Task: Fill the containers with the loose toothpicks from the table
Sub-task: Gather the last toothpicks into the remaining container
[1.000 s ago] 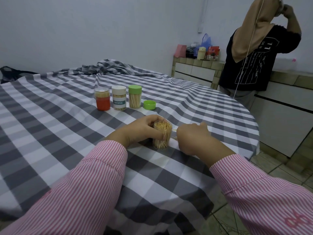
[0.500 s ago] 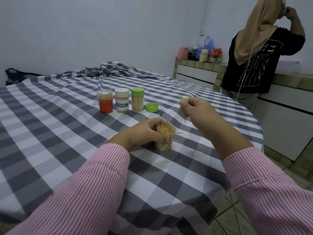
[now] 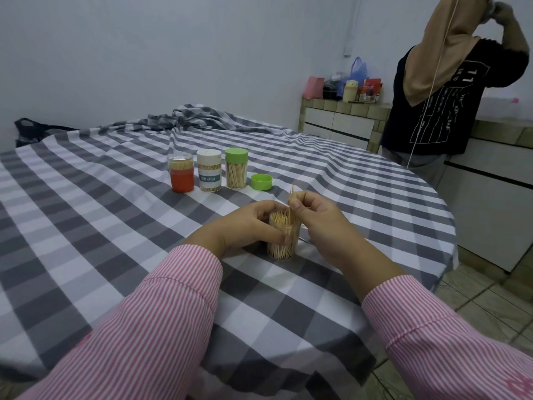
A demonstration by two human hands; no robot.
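- Where my hands meet near the tabletop's right edge, I see the open clear container [image 3: 281, 238] standing upright on the checked cloth, packed nearly full with toothpicks whose tips show at its mouth.
- My left hand [image 3: 248, 229] is wrapped around the container's left side, thumb across its front.
- My right hand [image 3: 314, 215] pinches a small bundle of loose toothpicks [image 3: 292, 203] between thumb and fingers, held upright at the container's right rim; their lower ends are at the mouth, and I cannot tell how far they are in.
- One thin toothpick [image 3: 302, 240] lies on the cloth just right of the container's base.
- Farther back stand three closed containers in a row: an orange-based one [image 3: 181, 172], a white one labelled TOOTHPICK [image 3: 209, 170], and a green-capped one [image 3: 236, 168]. A loose green cap [image 3: 261, 182] lies just right of them.
- Grey-and-white checked cloth [image 3: 115, 226] covers the tabletop, bunched in folds at the far side against a plain pale wall.
- At the right, a tiled counter [image 3: 340, 105] with white doors carries bags and jars; another person [image 3: 450, 96] in a dark top stands beside it, on a tiled floor.
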